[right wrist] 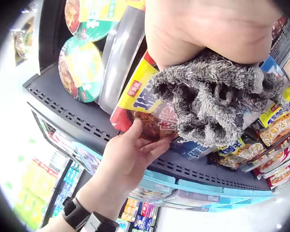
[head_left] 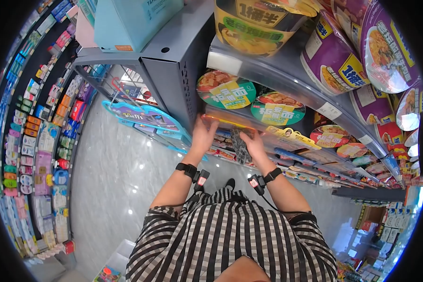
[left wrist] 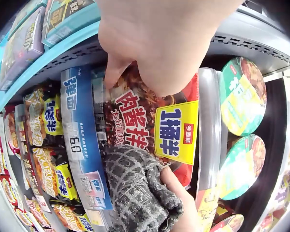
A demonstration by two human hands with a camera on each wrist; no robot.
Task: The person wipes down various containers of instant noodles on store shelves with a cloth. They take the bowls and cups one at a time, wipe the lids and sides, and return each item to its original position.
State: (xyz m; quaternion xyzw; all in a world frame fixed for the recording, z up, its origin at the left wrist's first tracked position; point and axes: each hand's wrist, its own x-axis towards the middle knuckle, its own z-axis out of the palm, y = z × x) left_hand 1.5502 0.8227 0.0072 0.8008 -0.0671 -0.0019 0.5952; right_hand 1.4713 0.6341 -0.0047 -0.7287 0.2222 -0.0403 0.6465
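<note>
Left hand (left wrist: pixel 169 43) fingers curl round a noodle pack (left wrist: pixel 135 125) reading "1桶半"; right hand (right wrist: pixel 208 29) fingers clench a grey cloth (right wrist: pixel 208 101).

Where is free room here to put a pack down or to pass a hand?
The grey shelf top looks bare between the blue box and the yellow bowl. The aisle floor is open too. Around the hands it is crowded: the left hand holds a red pack squeezed beside a blue pack, with the right hand and its grey cloth in front.

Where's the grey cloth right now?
The grey cloth is bunched in the right hand, against the red noodle pack that the left hand holds on the shelf.
</note>
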